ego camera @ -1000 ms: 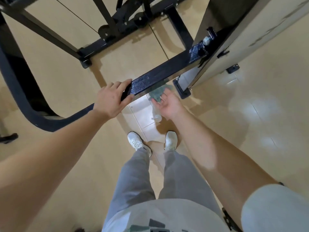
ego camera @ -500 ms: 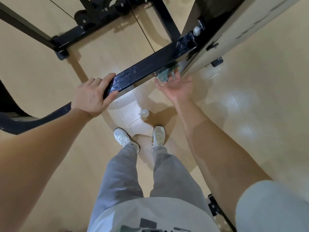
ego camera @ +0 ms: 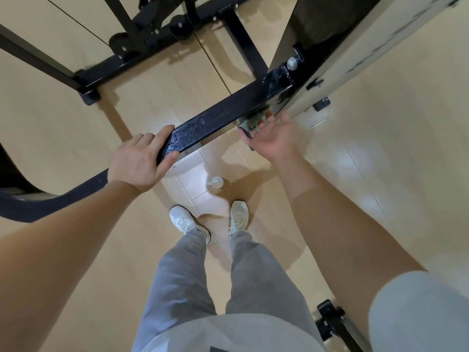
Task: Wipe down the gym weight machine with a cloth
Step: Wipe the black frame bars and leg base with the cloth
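A black square bar [ego camera: 228,114] of the weight machine runs from lower left to upper right, its top wet and glossy. My left hand [ego camera: 140,158] grips the bar's near end, fingers over the top and thumb on the near side. My right hand [ego camera: 272,134] is palm up under the bar's far end and presses a grey-green cloth [ego camera: 250,123] against its underside. Most of the cloth is hidden by the bar and my fingers.
A tall beige panel [ego camera: 355,59] of the machine stands right of the bar. Black frame tubes and rollers [ego camera: 152,34] lie on the tan floor behind. A small white spray bottle [ego camera: 215,182] stands near my white shoes [ego camera: 187,222]. A black foot [ego camera: 332,321] sits at lower right.
My right hand has slid the cloth along the bar's underside from near my left hand toward the far end by the panel. My left hand has kept its grip.
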